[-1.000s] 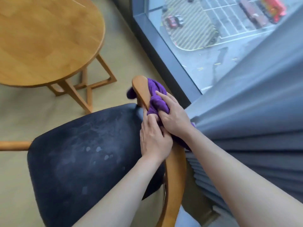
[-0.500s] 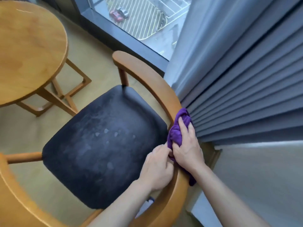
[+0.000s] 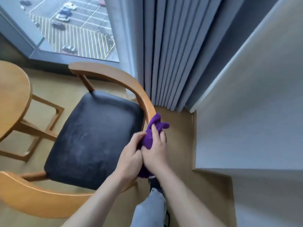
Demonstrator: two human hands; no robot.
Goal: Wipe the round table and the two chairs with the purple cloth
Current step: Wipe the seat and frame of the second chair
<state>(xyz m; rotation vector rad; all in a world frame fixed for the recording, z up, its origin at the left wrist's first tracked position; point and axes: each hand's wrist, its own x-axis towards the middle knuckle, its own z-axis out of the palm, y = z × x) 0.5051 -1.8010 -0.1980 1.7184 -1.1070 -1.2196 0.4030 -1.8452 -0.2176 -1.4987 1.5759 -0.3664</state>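
Both hands bunch purple cloth (image 3: 151, 135) over curved wooden rail of chair (image 3: 114, 74), at rail's right side, beside curtain (image 3: 164, 63). Right hand (image 3: 155, 154) on top, fingers (image 3: 153, 131) curled into cloth; left hand (image 3: 131, 154) grips it from seat side, thumb pressing fabric. Cloth looks soft, light, floppy, loose ends poking out; best held wadded, wrapped round rail. Rail likely hard, smooth. Counter (image 3: 11, 95) stands left of chair.
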